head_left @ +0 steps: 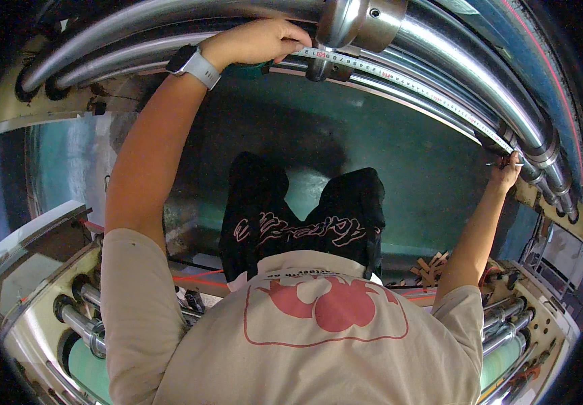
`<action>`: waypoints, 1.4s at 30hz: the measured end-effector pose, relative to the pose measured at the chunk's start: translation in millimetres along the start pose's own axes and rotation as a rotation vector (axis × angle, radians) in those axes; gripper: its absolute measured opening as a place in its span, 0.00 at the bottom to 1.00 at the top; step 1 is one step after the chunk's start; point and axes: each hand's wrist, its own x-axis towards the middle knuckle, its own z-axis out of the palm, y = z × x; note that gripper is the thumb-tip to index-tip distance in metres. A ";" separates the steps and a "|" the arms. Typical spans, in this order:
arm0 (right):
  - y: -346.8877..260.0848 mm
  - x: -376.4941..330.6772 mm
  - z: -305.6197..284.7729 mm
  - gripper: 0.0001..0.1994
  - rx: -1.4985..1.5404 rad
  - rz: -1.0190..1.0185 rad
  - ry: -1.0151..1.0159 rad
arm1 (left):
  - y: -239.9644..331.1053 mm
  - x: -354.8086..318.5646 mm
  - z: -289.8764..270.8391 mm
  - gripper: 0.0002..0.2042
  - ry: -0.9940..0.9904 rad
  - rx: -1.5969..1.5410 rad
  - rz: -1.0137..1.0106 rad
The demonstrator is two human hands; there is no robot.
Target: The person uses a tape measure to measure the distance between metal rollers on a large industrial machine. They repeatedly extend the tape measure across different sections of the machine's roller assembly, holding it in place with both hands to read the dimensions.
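A white tape measure blade with dark and red marks stretches along the steel shafts, sloping from upper middle down to the right. My left hand, wearing a watch with a grey strap, is closed and pinches the blade beside a metal collar. Beneath that hand shows a dark green thing, mostly covered, so its kind is unclear. Far to the right, my right hand is closed at the other end of the blade. A small thin metal piece shows at its fingers; I cannot make out what it is.
Thick polished shafts curve across the top, set into machine side walls. A dark green floor lies below. Behind me are rollers, orange cords and a pile of brown strips.
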 end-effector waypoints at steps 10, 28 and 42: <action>-2.8 -8.0 7.6 0.06 -0.009 -0.035 -0.027 | -1.2 -0.4 0.3 0.12 -0.002 0.040 -0.031; 57.8 -36.7 -40.5 0.13 -0.400 0.140 -0.049 | -42.9 -30.4 69.3 0.09 -0.113 0.040 -0.030; 5.5 -251.1 255.7 0.05 -0.922 -0.715 -1.156 | -107.4 -337.0 205.3 0.09 -0.213 0.000 -0.678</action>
